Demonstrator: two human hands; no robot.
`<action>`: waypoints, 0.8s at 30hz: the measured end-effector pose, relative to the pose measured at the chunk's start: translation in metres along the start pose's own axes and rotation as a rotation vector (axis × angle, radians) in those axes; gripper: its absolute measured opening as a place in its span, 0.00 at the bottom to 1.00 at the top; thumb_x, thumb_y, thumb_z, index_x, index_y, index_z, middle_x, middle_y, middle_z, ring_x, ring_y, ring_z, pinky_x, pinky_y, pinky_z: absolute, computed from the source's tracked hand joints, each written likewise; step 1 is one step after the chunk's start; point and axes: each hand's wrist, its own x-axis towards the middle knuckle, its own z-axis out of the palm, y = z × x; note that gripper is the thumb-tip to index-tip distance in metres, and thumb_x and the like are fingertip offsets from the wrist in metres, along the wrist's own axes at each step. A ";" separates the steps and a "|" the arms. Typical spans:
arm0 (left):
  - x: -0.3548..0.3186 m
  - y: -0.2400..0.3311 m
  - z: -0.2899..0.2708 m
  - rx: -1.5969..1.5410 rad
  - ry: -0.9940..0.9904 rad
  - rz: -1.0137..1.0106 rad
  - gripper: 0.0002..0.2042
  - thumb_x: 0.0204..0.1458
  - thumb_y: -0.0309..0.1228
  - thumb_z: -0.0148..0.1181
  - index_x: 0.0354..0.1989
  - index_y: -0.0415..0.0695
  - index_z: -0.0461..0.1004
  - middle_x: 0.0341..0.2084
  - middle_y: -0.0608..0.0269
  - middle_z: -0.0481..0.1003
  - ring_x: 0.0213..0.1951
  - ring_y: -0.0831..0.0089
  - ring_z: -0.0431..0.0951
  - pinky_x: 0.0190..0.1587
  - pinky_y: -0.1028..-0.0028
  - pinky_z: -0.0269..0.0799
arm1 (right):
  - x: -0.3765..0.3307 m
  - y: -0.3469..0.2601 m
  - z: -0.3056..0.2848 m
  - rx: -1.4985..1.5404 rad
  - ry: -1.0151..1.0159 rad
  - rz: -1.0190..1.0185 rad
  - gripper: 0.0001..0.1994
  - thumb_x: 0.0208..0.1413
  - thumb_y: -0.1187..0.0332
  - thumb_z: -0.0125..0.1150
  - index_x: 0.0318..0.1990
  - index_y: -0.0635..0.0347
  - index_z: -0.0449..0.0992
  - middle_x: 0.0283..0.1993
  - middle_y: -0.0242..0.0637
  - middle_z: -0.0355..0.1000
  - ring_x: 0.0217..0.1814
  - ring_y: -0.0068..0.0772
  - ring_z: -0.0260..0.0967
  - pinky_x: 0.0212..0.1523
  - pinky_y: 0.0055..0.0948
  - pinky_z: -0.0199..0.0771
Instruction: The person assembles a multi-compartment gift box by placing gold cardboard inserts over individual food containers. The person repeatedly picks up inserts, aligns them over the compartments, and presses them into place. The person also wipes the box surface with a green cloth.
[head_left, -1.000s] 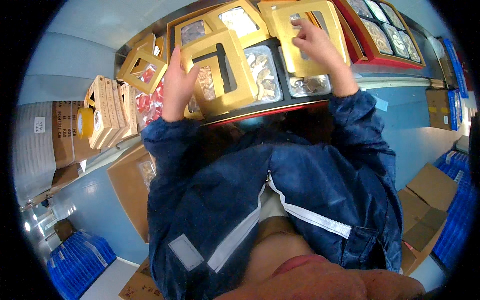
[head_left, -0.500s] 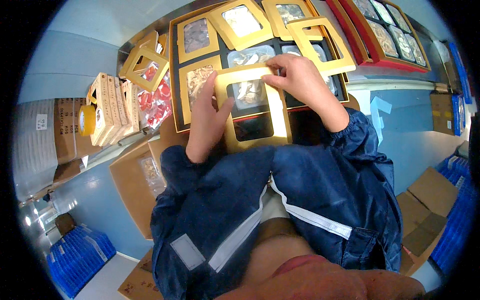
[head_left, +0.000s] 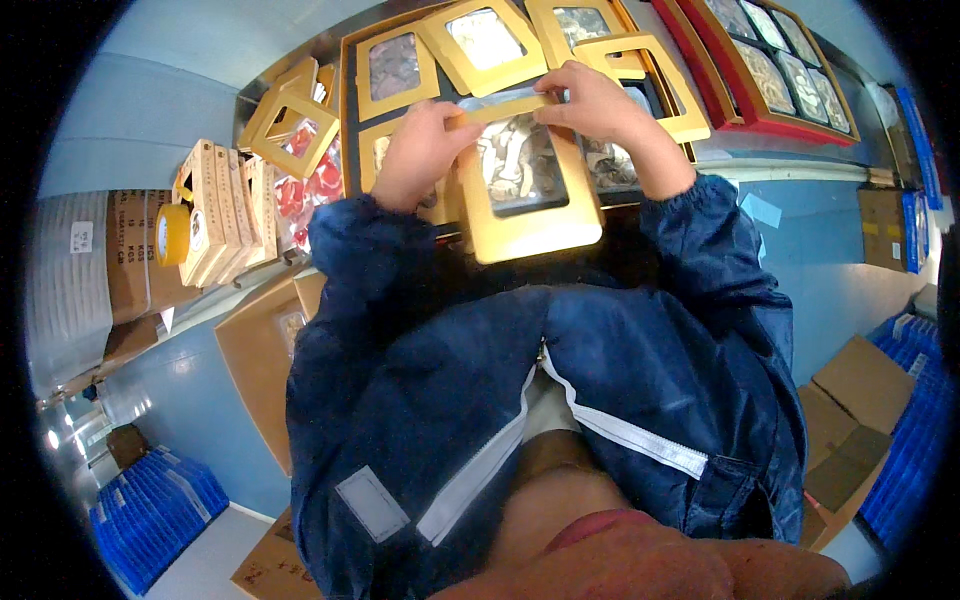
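A gold cardboard window frame point(head_left: 540, 238) lies tilted over the near middle of a large black-lined gift box point(head_left: 349, 130). My left hand point(head_left: 422, 152) grips the frame's far left corner, and my right hand point(head_left: 602, 108) pinches its far edge toward the right. Through the frame's window shows a clear tray of pale dried slices point(head_left: 515, 160), which look like mushrooms. Beyond my hands, gold-framed packs point(head_left: 395, 72) sit in the box's far row. Another gold frame point(head_left: 690, 126) lies slanted over the right side of the box, beyond my right wrist.
Left of the box stand several upright light wooden-looking boxes point(head_left: 225, 220), a yellow tape roll point(head_left: 173, 235), a loose gold frame point(head_left: 297, 135) and red-and-white packets point(head_left: 310, 195). A red-edged box of filled trays point(head_left: 790, 70) is at far right. Open cartons point(head_left: 245, 350) stand below the bench.
The gold frame has moved slightly right and now tilts, its window over the pale slices. My left hand has moved away from me onto the frame's far edge; my right hand also shifted farther.
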 end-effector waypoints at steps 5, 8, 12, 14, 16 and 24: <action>0.053 -0.014 0.011 -0.111 -0.214 -0.099 0.19 0.53 0.41 0.66 0.38 0.33 0.82 0.31 0.47 0.81 0.32 0.56 0.81 0.39 0.66 0.76 | 0.032 0.031 0.003 0.104 -0.110 0.114 0.19 0.46 0.58 0.70 0.41 0.63 0.85 0.33 0.48 0.81 0.36 0.43 0.80 0.42 0.37 0.79; 0.067 -0.021 0.014 -0.134 -0.234 -0.116 0.18 0.53 0.39 0.65 0.37 0.32 0.83 0.30 0.46 0.82 0.31 0.57 0.82 0.38 0.66 0.78 | 0.042 0.040 0.012 0.131 -0.079 0.120 0.18 0.46 0.58 0.70 0.41 0.62 0.85 0.35 0.47 0.81 0.38 0.43 0.80 0.43 0.37 0.79; 0.066 -0.015 0.012 -0.121 -0.261 -0.159 0.16 0.53 0.36 0.65 0.38 0.32 0.83 0.28 0.49 0.82 0.30 0.62 0.82 0.38 0.68 0.78 | 0.048 0.037 0.013 0.094 -0.104 0.136 0.17 0.48 0.58 0.69 0.41 0.61 0.85 0.35 0.47 0.81 0.38 0.43 0.80 0.45 0.37 0.78; 0.057 -0.013 0.009 -0.130 -0.252 -0.139 0.15 0.54 0.36 0.65 0.38 0.32 0.82 0.27 0.50 0.81 0.29 0.62 0.82 0.37 0.68 0.77 | 0.037 0.026 0.005 0.070 -0.147 0.120 0.17 0.48 0.57 0.68 0.40 0.61 0.85 0.36 0.48 0.81 0.38 0.45 0.80 0.45 0.38 0.78; 0.049 -0.015 0.006 -0.153 -0.248 -0.115 0.15 0.54 0.36 0.65 0.37 0.32 0.82 0.27 0.50 0.81 0.29 0.62 0.81 0.36 0.68 0.77 | 0.037 0.023 0.007 0.044 -0.165 0.100 0.17 0.49 0.57 0.68 0.40 0.61 0.85 0.36 0.49 0.81 0.39 0.46 0.80 0.45 0.38 0.78; 0.054 -0.016 0.017 -0.155 -0.263 -0.145 0.14 0.56 0.35 0.64 0.38 0.33 0.79 0.37 0.46 0.77 0.37 0.57 0.80 0.40 0.65 0.75 | 0.045 0.020 0.005 -0.100 -0.240 0.178 0.17 0.53 0.59 0.69 0.44 0.61 0.84 0.46 0.46 0.77 0.46 0.41 0.77 0.46 0.35 0.77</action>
